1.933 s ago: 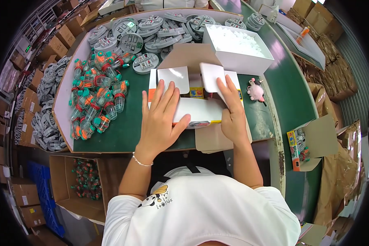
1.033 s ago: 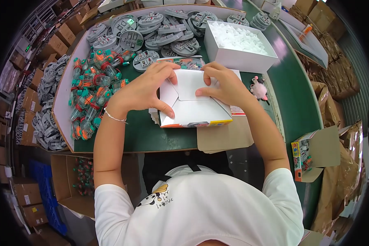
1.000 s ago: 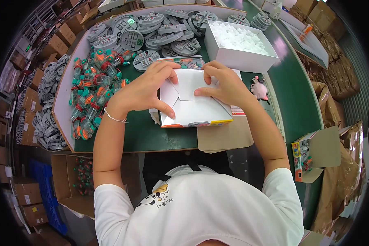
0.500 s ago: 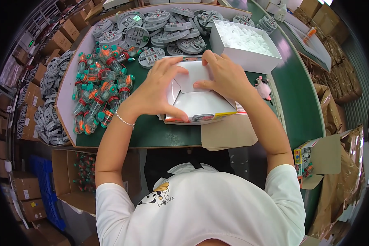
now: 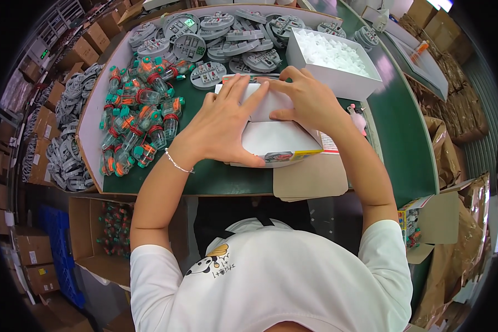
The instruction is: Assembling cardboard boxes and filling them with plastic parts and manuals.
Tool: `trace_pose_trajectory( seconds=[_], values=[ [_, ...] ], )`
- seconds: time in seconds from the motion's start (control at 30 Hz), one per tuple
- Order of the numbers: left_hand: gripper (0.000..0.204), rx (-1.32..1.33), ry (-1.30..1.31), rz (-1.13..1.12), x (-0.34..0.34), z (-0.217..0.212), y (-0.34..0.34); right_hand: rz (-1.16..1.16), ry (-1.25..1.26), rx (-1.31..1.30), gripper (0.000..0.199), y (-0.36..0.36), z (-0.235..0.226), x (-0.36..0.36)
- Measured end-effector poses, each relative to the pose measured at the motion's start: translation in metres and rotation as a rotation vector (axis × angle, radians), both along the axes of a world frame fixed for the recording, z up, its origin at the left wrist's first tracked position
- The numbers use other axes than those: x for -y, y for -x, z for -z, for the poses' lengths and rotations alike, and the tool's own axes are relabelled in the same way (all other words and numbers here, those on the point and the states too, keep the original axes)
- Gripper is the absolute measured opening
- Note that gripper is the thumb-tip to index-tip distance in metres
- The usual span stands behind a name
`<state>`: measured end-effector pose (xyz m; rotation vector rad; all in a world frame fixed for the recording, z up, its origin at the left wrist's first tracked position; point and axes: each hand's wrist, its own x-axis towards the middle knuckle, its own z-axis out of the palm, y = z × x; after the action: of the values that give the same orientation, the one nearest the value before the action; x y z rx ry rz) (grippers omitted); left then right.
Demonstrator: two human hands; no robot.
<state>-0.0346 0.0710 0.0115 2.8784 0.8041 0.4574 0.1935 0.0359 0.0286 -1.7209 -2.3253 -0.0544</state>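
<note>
A small cardboard box (image 5: 282, 138), white inside with a colour-printed outer side, lies on the green tabletop in front of me. My left hand (image 5: 224, 119) spans its left part, thumb on the near edge and fingers reaching to the far edge. At the far right of the box, my right hand (image 5: 307, 102) has its fingers bent over the far edge and its thumb against the white inner panel. Both hands grip the box, and its far left corner is hidden beneath the fingers.
Clear capsules with orange and green parts (image 5: 144, 116) are heaped at left. Behind lie grey round discs with small parts (image 5: 243, 44). A white box of small white pieces (image 5: 337, 77) stands back right; flat cardboard (image 5: 310, 180) overhangs the near edge beside a pink trinket (image 5: 358, 120).
My left hand has shifted right and over the box, its fingers now closer to my right hand. The right fingers have moved slightly along the far edge, and the view has shifted a little.
</note>
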Motion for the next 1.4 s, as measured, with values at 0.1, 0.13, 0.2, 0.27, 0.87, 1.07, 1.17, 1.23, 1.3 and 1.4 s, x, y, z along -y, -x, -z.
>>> trace_pose_trajectory(
  seconds=[0.1,0.13,0.2,0.27,0.87,1.07,1.17,1.23,1.3,1.4],
  values=[
    [0.132,0.0,-0.005,-0.004,0.003,-0.003,-0.003,-0.078,0.046,-0.079,0.059,-0.009,-0.003,0.001],
    [0.134,0.02,-0.019,-0.025,0.002,-0.008,0.0,-0.07,0.044,-0.075,0.059,-0.016,-0.002,0.002],
    [0.139,0.059,-0.053,-0.08,0.001,-0.015,0.007,0.014,-0.211,-0.632,0.05,-0.033,0.003,0.005],
    [0.139,0.311,-0.038,-0.097,0.0,-0.014,0.013,0.038,-0.343,-0.909,0.045,-0.04,0.003,0.006],
    [0.063,0.531,-0.189,-0.274,0.069,0.08,0.004,-0.305,-0.174,-0.309,0.062,0.011,0.057,0.055],
    [0.045,0.589,-0.037,-0.312,0.064,0.098,-0.009,-0.018,-0.423,-0.043,0.058,0.027,0.068,0.071],
    [0.035,0.59,0.011,-0.338,0.06,0.1,-0.01,0.025,-0.252,-0.013,0.047,0.025,0.074,0.068],
    [0.024,0.562,0.039,-0.371,0.058,0.101,-0.01,0.034,0.074,-0.029,0.034,0.023,0.076,0.066],
    [0.02,0.542,0.009,-0.377,0.057,0.102,-0.009,0.01,0.018,-0.055,0.029,0.022,0.079,0.065],
    [0.014,0.506,-0.056,-0.391,0.058,0.101,-0.009,-0.042,-0.096,-0.105,0.018,0.022,0.081,0.062]
  ],
)
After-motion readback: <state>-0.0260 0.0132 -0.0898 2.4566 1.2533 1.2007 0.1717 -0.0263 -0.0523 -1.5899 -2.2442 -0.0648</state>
